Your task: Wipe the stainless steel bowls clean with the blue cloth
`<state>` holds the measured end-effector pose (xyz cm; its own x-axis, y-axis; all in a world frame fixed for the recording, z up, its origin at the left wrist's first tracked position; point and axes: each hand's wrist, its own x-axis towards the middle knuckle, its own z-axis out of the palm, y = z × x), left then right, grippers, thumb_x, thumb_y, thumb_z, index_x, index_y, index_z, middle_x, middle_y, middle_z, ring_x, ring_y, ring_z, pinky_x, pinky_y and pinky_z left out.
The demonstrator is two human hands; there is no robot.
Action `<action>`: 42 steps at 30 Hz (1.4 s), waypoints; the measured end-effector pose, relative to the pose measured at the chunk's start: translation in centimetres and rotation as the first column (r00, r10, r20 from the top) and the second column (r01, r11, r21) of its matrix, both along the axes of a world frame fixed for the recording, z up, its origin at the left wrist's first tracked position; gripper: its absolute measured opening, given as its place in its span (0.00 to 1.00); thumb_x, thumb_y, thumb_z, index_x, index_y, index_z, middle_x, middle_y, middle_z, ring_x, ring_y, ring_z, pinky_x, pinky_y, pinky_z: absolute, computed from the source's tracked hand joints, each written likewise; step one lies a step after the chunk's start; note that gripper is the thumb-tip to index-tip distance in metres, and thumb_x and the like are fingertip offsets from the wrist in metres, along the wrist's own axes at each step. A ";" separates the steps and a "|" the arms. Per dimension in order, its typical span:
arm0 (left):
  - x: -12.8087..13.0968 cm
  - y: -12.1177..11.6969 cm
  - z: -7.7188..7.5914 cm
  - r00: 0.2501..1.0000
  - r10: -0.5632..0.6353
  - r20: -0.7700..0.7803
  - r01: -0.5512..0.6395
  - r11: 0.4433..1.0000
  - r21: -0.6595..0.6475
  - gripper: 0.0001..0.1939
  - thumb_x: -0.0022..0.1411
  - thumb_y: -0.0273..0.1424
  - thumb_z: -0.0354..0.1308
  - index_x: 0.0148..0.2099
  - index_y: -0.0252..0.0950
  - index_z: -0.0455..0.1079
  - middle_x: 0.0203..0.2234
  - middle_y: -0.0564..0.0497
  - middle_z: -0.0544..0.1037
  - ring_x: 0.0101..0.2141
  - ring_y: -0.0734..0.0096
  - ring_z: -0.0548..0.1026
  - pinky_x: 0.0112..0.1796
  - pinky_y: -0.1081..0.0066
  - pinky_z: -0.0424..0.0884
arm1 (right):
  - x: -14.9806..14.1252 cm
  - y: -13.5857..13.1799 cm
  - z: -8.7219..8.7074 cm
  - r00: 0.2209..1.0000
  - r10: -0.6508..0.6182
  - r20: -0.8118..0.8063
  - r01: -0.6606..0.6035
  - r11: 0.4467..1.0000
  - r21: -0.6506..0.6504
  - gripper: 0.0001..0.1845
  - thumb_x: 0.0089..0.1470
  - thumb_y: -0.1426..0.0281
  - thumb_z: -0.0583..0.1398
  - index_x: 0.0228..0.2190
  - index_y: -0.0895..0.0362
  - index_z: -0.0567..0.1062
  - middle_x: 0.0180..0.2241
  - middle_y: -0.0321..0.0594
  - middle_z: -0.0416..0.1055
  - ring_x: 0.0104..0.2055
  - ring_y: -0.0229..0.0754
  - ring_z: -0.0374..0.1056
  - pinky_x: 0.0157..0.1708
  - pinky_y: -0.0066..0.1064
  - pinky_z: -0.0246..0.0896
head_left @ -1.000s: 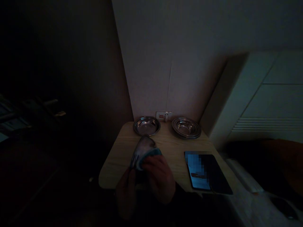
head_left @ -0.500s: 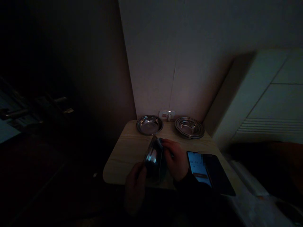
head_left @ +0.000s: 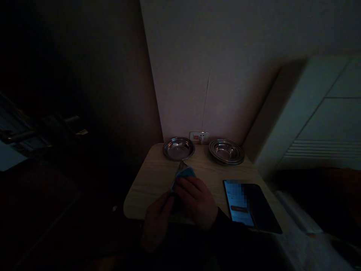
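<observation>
My left hand [head_left: 158, 218] pinches the edge of a shiny metal dish [head_left: 182, 165], which is tilted up on its side over the table's near part. My right hand [head_left: 199, 203] presses a blue cloth [head_left: 186, 172] against that dish, fingers closed over the fabric. Most of the dish is hidden behind the cloth and my right hand. Beyond my hands, a shallow round metal dish [head_left: 179, 149] lies by the wall. To its right sits a nested stack of metal dishes [head_left: 226, 151].
The small wooden table [head_left: 141, 188] stands against a pale wall with a socket plate [head_left: 199, 136]. On its right lie a phone with a lit screen [head_left: 238, 207] and a dark flat case [head_left: 263, 210]. A light panelled piece [head_left: 324, 120] rises at the right. The room is dim.
My right hand and the cloth have moved left across the dish, covering its bright inside. My left hand has shifted slightly left and down, still on the edge.
</observation>
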<state>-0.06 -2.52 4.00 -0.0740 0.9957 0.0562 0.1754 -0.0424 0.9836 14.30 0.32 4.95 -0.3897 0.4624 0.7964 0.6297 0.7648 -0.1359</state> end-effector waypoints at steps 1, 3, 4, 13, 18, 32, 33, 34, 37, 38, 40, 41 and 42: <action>0.0 0.0 -0.1 1.000 0.003 0.001 -0.003 1.000 0.001 0.19 0.53 0.41 0.52 0.40 0.33 0.75 0.33 0.46 0.79 0.35 0.62 0.75 0.41 0.66 0.69 | -0.1 0.3 0.2 1.000 -0.018 -0.017 0.018 1.000 -0.009 0.15 0.57 0.73 0.51 0.44 0.60 0.72 0.44 0.46 0.71 0.45 0.46 0.62 0.44 0.40 0.65; -0.2 0.1 -0.2 1.000 0.021 -0.011 -0.021 1.000 0.009 0.20 0.52 0.41 0.53 0.40 0.32 0.75 0.33 0.46 0.79 0.36 0.61 0.75 0.41 0.66 0.70 | -0.3 0.5 0.5 0.998 -0.040 -0.046 0.038 0.999 -0.034 0.15 0.57 0.74 0.50 0.43 0.62 0.72 0.43 0.47 0.71 0.44 0.46 0.63 0.44 0.40 0.64; -0.3 0.1 -0.3 0.999 0.028 -0.021 -0.028 0.999 0.015 0.20 0.52 0.41 0.53 0.40 0.32 0.75 0.33 0.45 0.79 0.35 0.62 0.75 0.40 0.66 0.70 | -0.5 0.4 0.5 0.998 -0.035 -0.047 0.033 0.998 -0.044 0.15 0.57 0.74 0.50 0.43 0.62 0.72 0.43 0.47 0.71 0.44 0.46 0.63 0.44 0.39 0.65; -0.9 0.6 -1.4 0.998 0.050 -0.033 -0.049 0.998 0.036 0.20 0.54 0.41 0.52 0.42 0.31 0.73 0.34 0.45 0.78 0.35 0.63 0.75 0.37 0.68 0.71 | -1.5 0.3 0.6 0.998 -0.044 -0.038 0.044 0.999 0.006 0.13 0.57 0.75 0.51 0.41 0.62 0.73 0.42 0.45 0.72 0.43 0.44 0.62 0.43 0.36 0.65; -1.1 0.5 -1.3 0.997 0.036 -0.071 -0.034 0.999 0.037 0.20 0.54 0.41 0.52 0.40 0.31 0.74 0.33 0.45 0.79 0.33 0.64 0.75 0.36 0.68 0.71 | -1.5 0.9 0.5 0.997 0.052 0.055 -0.056 0.996 0.064 0.13 0.58 0.72 0.51 0.39 0.60 0.74 0.41 0.41 0.73 0.43 0.43 0.62 0.42 0.34 0.64; -1.2 0.2 -0.8 0.997 0.081 -0.013 -0.081 0.997 0.018 0.20 0.53 0.41 0.53 0.40 0.31 0.74 0.32 0.46 0.78 0.34 0.62 0.75 0.37 0.68 0.71 | -1.8 1.0 1.5 1.000 0.001 0.005 -0.001 1.000 0.005 0.14 0.58 0.74 0.50 0.39 0.61 0.73 0.40 0.44 0.72 0.41 0.43 0.63 0.42 0.35 0.64; -1.2 0.3 -0.8 0.996 0.084 -0.009 -0.083 0.996 0.029 0.19 0.53 0.41 0.53 0.40 0.31 0.74 0.31 0.46 0.78 0.33 0.62 0.75 0.37 0.68 0.71 | -1.9 1.0 1.4 0.999 0.019 0.035 -0.020 1.000 0.010 0.13 0.58 0.72 0.50 0.38 0.60 0.73 0.40 0.42 0.73 0.41 0.43 0.63 0.41 0.34 0.64; -1.3 0.3 -0.9 0.997 0.082 -0.001 -0.082 0.996 0.045 0.19 0.53 0.40 0.54 0.39 0.32 0.74 0.30 0.47 0.78 0.33 0.63 0.75 0.36 0.68 0.71 | -1.9 1.0 1.4 0.998 0.036 0.052 -0.038 0.999 0.035 0.13 0.59 0.71 0.50 0.37 0.58 0.74 0.40 0.39 0.73 0.41 0.43 0.63 0.40 0.34 0.64; -1.2 0.4 -1.2 0.997 0.069 0.025 -0.070 0.996 0.058 0.19 0.54 0.40 0.53 0.40 0.32 0.74 0.32 0.47 0.78 0.34 0.63 0.74 0.36 0.69 0.70 | -1.7 1.3 1.5 0.995 0.031 0.098 -0.037 0.998 0.056 0.14 0.59 0.72 0.49 0.39 0.60 0.73 0.41 0.41 0.73 0.41 0.44 0.63 0.42 0.34 0.64; -1.1 0.5 -1.2 0.997 0.072 0.029 -0.074 0.996 0.051 0.19 0.54 0.40 0.53 0.40 0.32 0.74 0.32 0.47 0.78 0.35 0.64 0.74 0.36 0.70 0.70 | -1.6 1.4 1.6 0.997 -0.003 0.079 -0.001 0.999 0.048 0.14 0.58 0.73 0.49 0.39 0.62 0.73 0.41 0.43 0.72 0.41 0.44 0.63 0.42 0.34 0.64; -1.0 0.5 -1.2 0.997 0.072 0.028 -0.073 0.997 0.035 0.19 0.54 0.41 0.54 0.39 0.31 0.74 0.31 0.47 0.78 0.33 0.65 0.74 0.34 0.71 0.70 | -1.5 1.6 1.9 0.997 -0.029 0.068 0.027 0.999 0.028 0.14 0.58 0.73 0.49 0.40 0.63 0.72 0.41 0.45 0.72 0.41 0.44 0.63 0.41 0.35 0.63; -1.0 0.5 -1.1 0.997 0.069 0.024 -0.070 0.997 0.025 0.19 0.53 0.41 0.54 0.38 0.31 0.74 0.29 0.47 0.78 0.31 0.66 0.74 0.33 0.72 0.70 | -1.4 1.6 1.9 0.996 -0.009 0.086 0.007 1.000 0.029 0.14 0.58 0.73 0.50 0.40 0.62 0.73 0.41 0.43 0.72 0.41 0.44 0.62 0.40 0.35 0.64; -1.0 0.5 -1.1 0.997 0.071 0.022 -0.071 0.997 0.017 0.19 0.53 0.42 0.54 0.37 0.31 0.74 0.28 0.48 0.78 0.30 0.66 0.73 0.32 0.72 0.70 | -1.4 1.5 1.9 0.993 0.019 0.116 -0.023 0.999 0.032 0.13 0.58 0.72 0.50 0.39 0.61 0.73 0.42 0.42 0.72 0.41 0.44 0.62 0.40 0.35 0.63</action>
